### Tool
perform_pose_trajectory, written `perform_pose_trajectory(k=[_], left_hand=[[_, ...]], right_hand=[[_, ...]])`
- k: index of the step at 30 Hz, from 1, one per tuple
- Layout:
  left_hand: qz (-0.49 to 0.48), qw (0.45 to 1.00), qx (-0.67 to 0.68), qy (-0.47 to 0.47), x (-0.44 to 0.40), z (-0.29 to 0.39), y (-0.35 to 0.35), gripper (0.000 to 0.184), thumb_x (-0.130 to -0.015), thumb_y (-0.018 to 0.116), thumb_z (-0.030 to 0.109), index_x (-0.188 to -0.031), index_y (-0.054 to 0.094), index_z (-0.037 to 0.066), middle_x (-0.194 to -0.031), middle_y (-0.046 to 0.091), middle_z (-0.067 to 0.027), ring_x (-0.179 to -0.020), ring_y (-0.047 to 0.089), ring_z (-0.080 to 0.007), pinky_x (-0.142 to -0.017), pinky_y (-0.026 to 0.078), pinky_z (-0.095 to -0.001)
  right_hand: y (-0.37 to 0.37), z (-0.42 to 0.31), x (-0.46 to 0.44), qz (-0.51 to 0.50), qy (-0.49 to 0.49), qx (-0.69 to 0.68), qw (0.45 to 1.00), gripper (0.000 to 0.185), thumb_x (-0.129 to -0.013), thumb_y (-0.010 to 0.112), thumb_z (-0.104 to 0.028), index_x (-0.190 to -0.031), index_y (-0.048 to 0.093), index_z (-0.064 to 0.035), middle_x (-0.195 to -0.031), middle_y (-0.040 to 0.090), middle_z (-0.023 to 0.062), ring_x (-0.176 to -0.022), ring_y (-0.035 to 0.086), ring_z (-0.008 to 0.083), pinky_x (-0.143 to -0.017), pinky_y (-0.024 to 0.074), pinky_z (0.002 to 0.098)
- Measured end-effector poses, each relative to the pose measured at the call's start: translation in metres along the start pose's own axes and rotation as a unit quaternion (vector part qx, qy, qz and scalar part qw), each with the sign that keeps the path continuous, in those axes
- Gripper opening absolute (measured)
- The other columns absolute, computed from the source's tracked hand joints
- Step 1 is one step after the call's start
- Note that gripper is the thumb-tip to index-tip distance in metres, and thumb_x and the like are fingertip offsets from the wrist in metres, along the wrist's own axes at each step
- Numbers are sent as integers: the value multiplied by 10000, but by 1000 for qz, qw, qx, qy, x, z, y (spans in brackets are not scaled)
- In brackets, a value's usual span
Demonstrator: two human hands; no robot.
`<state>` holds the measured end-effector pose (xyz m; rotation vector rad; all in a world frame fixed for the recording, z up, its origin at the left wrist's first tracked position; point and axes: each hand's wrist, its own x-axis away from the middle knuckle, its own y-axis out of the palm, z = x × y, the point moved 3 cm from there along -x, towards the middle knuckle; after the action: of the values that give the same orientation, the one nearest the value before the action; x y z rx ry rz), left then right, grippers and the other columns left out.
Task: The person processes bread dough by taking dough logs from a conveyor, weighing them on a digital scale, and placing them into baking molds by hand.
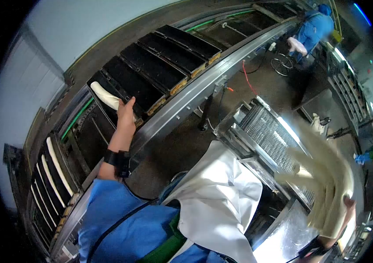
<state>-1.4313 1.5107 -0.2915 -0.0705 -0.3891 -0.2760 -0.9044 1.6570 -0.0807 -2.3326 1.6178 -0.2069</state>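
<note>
My left hand (126,114) grips the near end of a pale dough roll (104,94). That roll lies in the nearest trough of a black baking pan set (127,79) on the conveyor; the hand covers its near end. My right hand (347,212), out at the right, is closed around several long pale dough strips (333,193). These strips are smeared by motion, and most of that hand's fingers are hidden behind them. They hang beside a metal mesh belt (269,127) and a shiny metal surface (283,236).
A metal conveyor rail (186,94) runs from lower left to upper right. At lower left, another pan set (57,188) holds several long dough rolls. A co-worker in blue (315,28) bends beside the line at upper right. A red cable (248,76) hangs below the rail.
</note>
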Motion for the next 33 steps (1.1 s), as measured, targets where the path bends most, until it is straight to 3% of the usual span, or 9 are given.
perform_pose_trajectory(k=[4,9,16,19,21,24,28,31,33], left_hand=[[61,996,-42,56,-34,-15,32,837,-867,642,310,-1504,132,124,-1514,-87,-274,-1411,95,-401,-1122,215,-434],[60,993,-24,97,-48,-17,55,828,-869,639,320,-1499,148,104,-1512,-67,-283,-1411,81,-409,-1124,214,-442],[49,991,-70,99,-43,-2,63,762,-892,581,370,-1490,191,103,-1492,-47,-330,-1397,74,-453,-1100,234,-514],[76,982,-147,86,-33,7,64,748,-879,588,390,-1485,231,135,-1486,-55,-340,-1390,78,-473,-1096,230,-524],[59,983,-120,124,-54,-8,65,753,-866,605,385,-1482,245,145,-1482,-82,-343,-1391,59,-481,-1093,222,-531],[52,990,-83,97,-31,3,71,749,-841,641,362,-1468,288,152,-1496,-110,-309,-1404,-13,-455,-1099,209,-519],[38,993,-42,108,-27,1,68,737,-814,678,285,-1455,328,186,-1511,-117,-272,-1414,-75,-418,-1101,194,-518],[37,995,-20,90,-14,9,66,720,-804,689,257,-1440,357,190,-1510,-137,-268,-1418,-80,-405,-1108,182,-514],[36,996,-16,76,-7,12,64,708,-798,695,253,-1429,380,189,-1510,-140,-265,-1420,-82,-398,-1113,186,-500]], right_hand=[[73,-108,-61,-154,-155,-112,969,447,-882,537,-312,-1218,563,-19,-1269,536,117,-1065,565,194,-910,452,347],[138,-139,-160,-271,-319,-93,903,397,-898,532,-280,-1201,588,-30,-1269,553,77,-1089,553,165,-906,431,300],[97,30,-186,-155,-93,143,973,467,-781,682,-148,-1220,565,-40,-1196,585,151,-1129,551,270,-993,409,362],[39,176,-180,-102,-78,552,824,548,-703,753,-206,-1182,548,-36,-1146,560,205,-1179,467,376,-1017,363,471],[-8,294,-166,-81,48,592,800,706,-623,809,-286,-1197,506,-6,-1186,545,223,-1170,467,389,-998,380,462],[17,249,-117,-26,-59,646,760,641,-490,873,-318,-1004,574,-79,-1005,570,117,-1051,519,322,-874,424,440],[28,199,-110,-71,-27,692,718,500,-522,864,-273,-906,611,-78,-996,608,90,-1000,562,322,-827,465,436],[-2,233,-152,-33,14,573,819,513,-599,846,-229,-1031,608,-84,-969,615,114,-906,599,294,-779,503,439],[-12,154,-168,46,-102,413,904,394,-708,775,-139,-1053,611,-47,-970,650,119,-872,640,244,-708,531,389]])
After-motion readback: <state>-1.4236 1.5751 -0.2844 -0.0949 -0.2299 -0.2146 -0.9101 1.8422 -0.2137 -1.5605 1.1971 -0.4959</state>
